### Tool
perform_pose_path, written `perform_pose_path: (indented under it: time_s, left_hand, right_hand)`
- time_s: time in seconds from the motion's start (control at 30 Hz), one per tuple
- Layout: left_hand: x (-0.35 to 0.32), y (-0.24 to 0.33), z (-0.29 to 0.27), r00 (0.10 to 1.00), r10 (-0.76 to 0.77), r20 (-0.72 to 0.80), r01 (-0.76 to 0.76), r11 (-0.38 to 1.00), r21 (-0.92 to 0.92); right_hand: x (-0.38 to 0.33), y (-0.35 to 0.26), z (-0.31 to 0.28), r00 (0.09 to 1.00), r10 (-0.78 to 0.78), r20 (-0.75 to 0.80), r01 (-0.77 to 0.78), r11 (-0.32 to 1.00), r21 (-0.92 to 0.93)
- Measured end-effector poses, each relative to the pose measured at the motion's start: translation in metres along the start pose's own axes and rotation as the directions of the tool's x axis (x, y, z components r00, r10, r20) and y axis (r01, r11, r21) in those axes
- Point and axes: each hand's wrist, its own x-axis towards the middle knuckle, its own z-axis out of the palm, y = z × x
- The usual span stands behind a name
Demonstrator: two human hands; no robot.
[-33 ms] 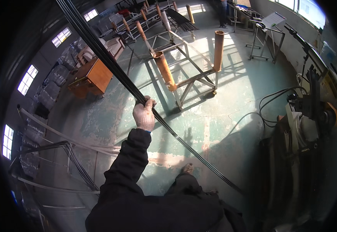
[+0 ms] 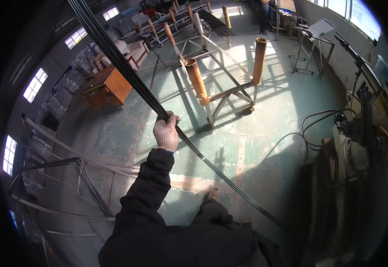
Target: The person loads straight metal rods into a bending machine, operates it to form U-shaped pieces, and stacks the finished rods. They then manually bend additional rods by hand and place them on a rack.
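Note:
My left hand [image 2: 165,134], in a pale, soiled work glove, is closed around a bundle of long, thin dark metal bars [image 2: 136,86]. The bundle slants across the view from the upper left, past my body, to the dim lower right. Its upper end runs out of view, and its lower end fades into shadow. My left arm [image 2: 149,178], in a dark sleeve, is stretched forward. My right hand is out of sight.
Ahead stands a wheeled metal rack [image 2: 229,93] with upright rusty tubes [image 2: 197,82]. A wooden desk [image 2: 109,89] is at left, above metal rails [image 2: 78,153]. At right are a dark machine [image 2: 358,133] and a looped cable [image 2: 312,127]. Another person [image 2: 264,18] stands far back.
The surroundings have shifted slightly to the right and down in view. My left hand keeps its grip on the bars.

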Motion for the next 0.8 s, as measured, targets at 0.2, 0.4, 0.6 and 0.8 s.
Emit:
perform_pose_path:
  time_s: [0.2,0.4,0.6,0.8]
  left_hand:
    - [0.079,-0.02,-0.175,0.974,0.047,-0.223,-0.018,0.991,0.133]
    - [0.177,-0.045,-0.34,0.917,0.12,-0.38,-0.025,0.969,0.247]
    - [0.273,-0.076,-0.459,0.861,0.163,-0.482,-0.009,0.952,0.305]
    - [0.333,-0.112,-0.531,0.806,0.296,-0.513,0.032,0.843,0.537]
  right_hand:
    - [-0.143,-0.004,0.099,0.962,-0.067,0.264,0.078,0.996,-0.031]
    - [-0.291,-0.007,0.175,0.787,0.122,0.604,-0.298,0.934,0.199]
    - [-0.439,-0.043,0.269,0.538,0.217,0.814,-0.611,0.766,0.2]
    - [-0.624,-0.103,0.363,0.304,0.09,0.948,-0.619,0.776,0.125]
